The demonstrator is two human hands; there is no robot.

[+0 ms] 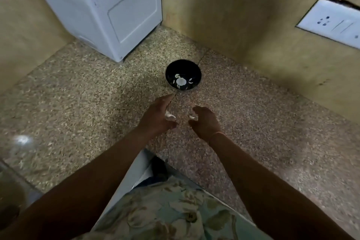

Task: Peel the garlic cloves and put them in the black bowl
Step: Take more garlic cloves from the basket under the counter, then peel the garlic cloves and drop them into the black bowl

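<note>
Far left: white appliance (116,15) on the counter (68,93), well apart from the work. Next, left hand (157,117), over the counter and short of the bowl, fingers fairly straight and aimed at it, thumb toward the other hand. Against its inner side, a pale piece (170,116), long axis roughly across the view and dipping a little to the right. Cannot tell through the blur whether gripped or merely resting there, nor whether clove or skin. Centre, beyond both hands: black bowl (183,64), upright on the counter, with garlic (180,82) at the bottom as a rounded pale cluster ringed by slivers that slant various ways, no shared direction. Then right hand (205,121), near the left but apart from it, fingers curled inward around a second piece (192,117), small, lying roughly across. Looks pinched at the fingertips, yet too smeared to say for sure. Reads as mid-peel, or the carry to the bowl. Next move calls for sorting clove from skin, reaching forward over the rim, and letting only the clove drop. Far right: socket plate (331,23) on the wall.
</note>
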